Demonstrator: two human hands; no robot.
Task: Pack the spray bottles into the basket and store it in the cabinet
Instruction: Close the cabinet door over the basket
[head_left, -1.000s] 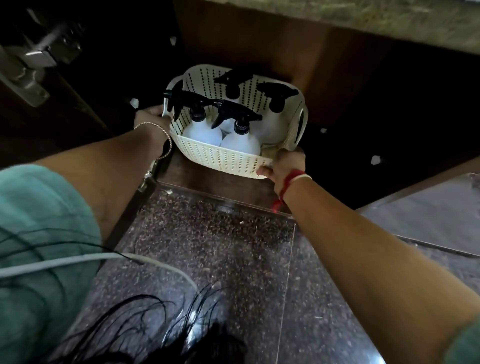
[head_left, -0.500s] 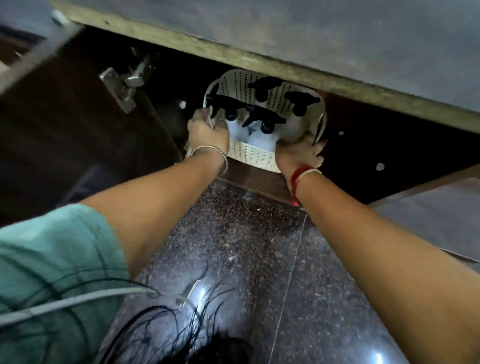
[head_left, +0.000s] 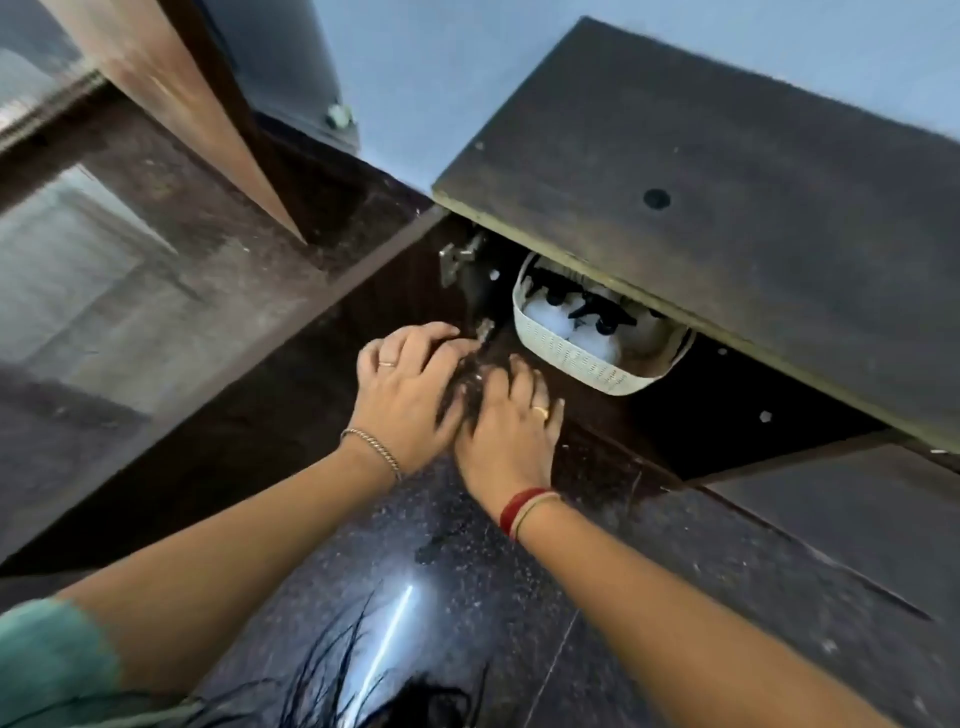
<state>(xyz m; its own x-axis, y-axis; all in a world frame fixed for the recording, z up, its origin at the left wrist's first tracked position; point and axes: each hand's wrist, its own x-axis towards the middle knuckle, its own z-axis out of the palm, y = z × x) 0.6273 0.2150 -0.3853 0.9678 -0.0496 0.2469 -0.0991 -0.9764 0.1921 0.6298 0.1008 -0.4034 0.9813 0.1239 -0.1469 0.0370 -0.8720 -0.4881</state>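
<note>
A cream perforated basket (head_left: 582, 358) stands inside the dark cabinet (head_left: 727, 410), partly hidden under the cabinet's top board. White spray bottles (head_left: 550, 325) with black trigger heads stand upright in it. My left hand (head_left: 410, 384) and my right hand (head_left: 511, 428) are side by side in front of the cabinet opening, a short way left of and below the basket. Both hands are apart from the basket, fingers spread, holding nothing.
The open cabinet door (head_left: 260, 395) swings out to the left, with a metal hinge (head_left: 457, 257) at its top. The cabinet's top board (head_left: 727, 208) overhangs the basket. Dark polished stone floor (head_left: 415, 597) lies below my arms.
Both hands have let go of the basket and drawn back toward me. The basket now stands alone, deeper in the cabinet. My view has lifted and pulled away.
</note>
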